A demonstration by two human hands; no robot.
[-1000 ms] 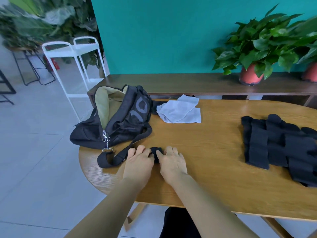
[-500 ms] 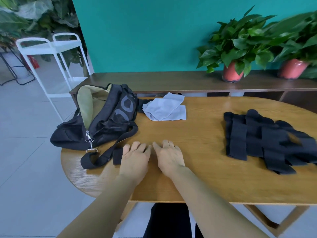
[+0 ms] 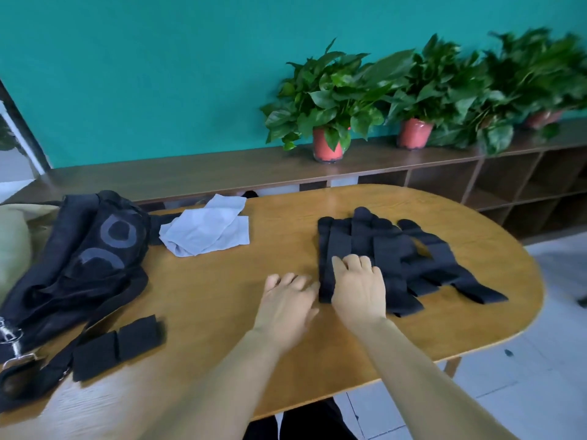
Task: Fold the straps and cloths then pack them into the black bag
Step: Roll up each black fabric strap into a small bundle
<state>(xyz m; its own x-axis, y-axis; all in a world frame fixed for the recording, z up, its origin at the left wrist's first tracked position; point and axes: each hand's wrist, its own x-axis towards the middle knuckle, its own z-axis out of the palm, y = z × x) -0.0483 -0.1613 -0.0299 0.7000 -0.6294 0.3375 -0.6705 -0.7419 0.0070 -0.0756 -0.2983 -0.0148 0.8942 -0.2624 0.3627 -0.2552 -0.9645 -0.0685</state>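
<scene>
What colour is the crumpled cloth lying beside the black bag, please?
The cloth is pale grey-blue, seen best in the head view.

The oval table of light wood (image 3: 222, 300) is smooth, with fine grain showing and a soft sheen. The pile of flat black straps (image 3: 394, 249) is matt woven cloth, as is the folded black strap piece (image 3: 117, 344). The pale grey cloth (image 3: 206, 233) looks soft, matt and creased. The black fabric bag (image 3: 95, 249) is matt, with dull grey printed rings; its silver metal clip (image 3: 12, 341) shines. The leftmost red plant pot (image 3: 327, 149) looks glossy.
</scene>
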